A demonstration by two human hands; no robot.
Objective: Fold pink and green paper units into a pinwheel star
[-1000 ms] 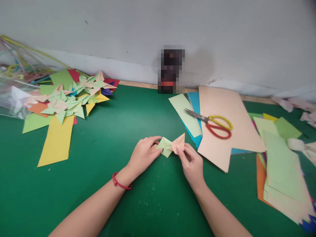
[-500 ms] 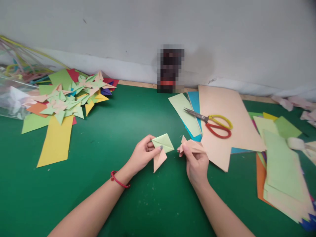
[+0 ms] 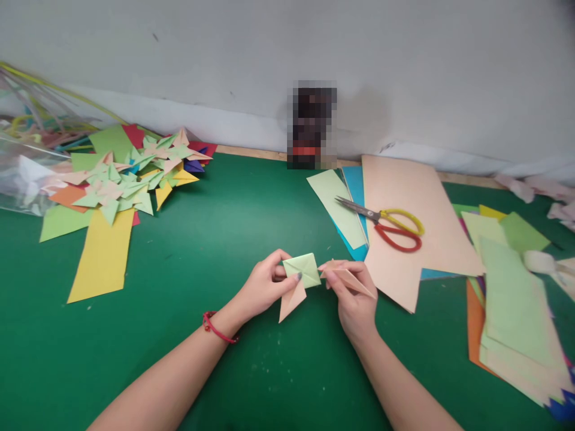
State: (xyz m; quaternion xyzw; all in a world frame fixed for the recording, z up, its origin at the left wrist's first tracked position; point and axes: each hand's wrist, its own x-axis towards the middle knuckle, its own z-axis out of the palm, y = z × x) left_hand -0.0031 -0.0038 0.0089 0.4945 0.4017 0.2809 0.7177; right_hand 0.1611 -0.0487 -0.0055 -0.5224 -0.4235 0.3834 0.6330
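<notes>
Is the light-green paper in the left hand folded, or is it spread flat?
Folded: the light-green paper in the left hand shows creases and overlapping layers across its four-cornered face.

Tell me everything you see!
wall: one, greyish white, back
table: one, green, front
blurred object: one, dark, by wall
scissors: one pair, red-yellow handles, right of middle
large sheets: several, peach and blue, under scissors
paper strip: one, pale green, under scissors
paper stack: many, mixed colours, right
white object: one, white, far right
crumpled bits: several, pink, far right
pointed folded papers: many, mixed colours, left
flat papers: several, yellow, green, red, left
bag: one, clear, left edge
thin strands: many, mixed, far left
folded square: one, pale green, middle
peach pieces: two, peach, below and right of square
bracelet: one, red, left wrist
left hand: one, bare, holding square
right hand: one, bare, holding peach piece
</notes>
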